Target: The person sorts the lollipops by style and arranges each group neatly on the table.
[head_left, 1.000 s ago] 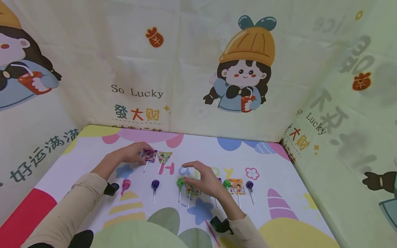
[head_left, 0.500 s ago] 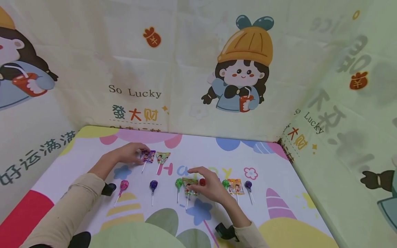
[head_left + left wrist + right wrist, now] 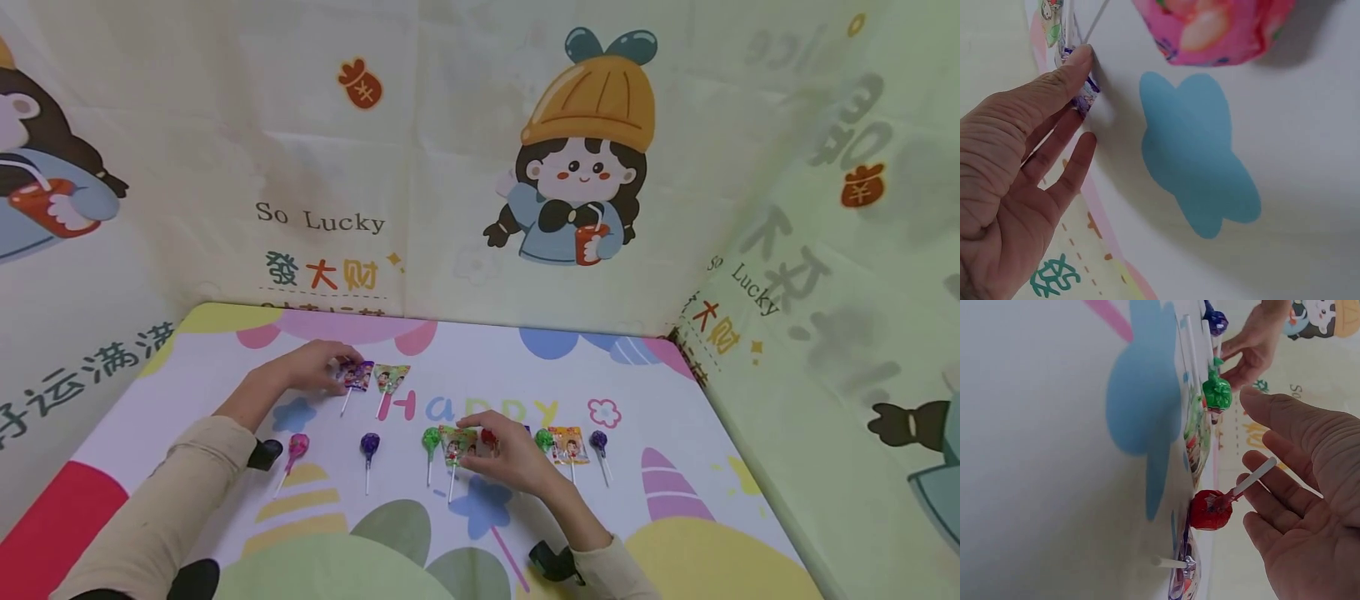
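Observation:
My left hand (image 3: 311, 367) is at the back left of the table, its thumb and fingers pinching the purple flat-wrapped lollipop (image 3: 360, 377). A light green flat-wrapped lollipop (image 3: 391, 379) lies just right of it. In the left wrist view the thumb lies over part of the purple wrapper (image 3: 1087, 97). My right hand (image 3: 513, 457) hovers over the row with fingers spread, holding nothing. Close to its fingers is a red round lollipop (image 3: 1211, 510) with a white stick. A green flat-wrapped lollipop (image 3: 454, 446) lies left of that hand, a green round lollipop (image 3: 431, 439) beside it.
In the front row lie a pink lollipop (image 3: 297, 447), a dark purple one (image 3: 370, 446), another green one (image 3: 543, 439), an orange flat-wrapped one (image 3: 569, 447) and another dark purple one (image 3: 598, 442). Printed cloth walls (image 3: 450, 275) border the patterned table (image 3: 480, 358).
My right hand has shifted right and nearer from above the green lollipops, uncovering the green flat-wrapped one and part of the red one. My left hand stays at the purple lollipop.

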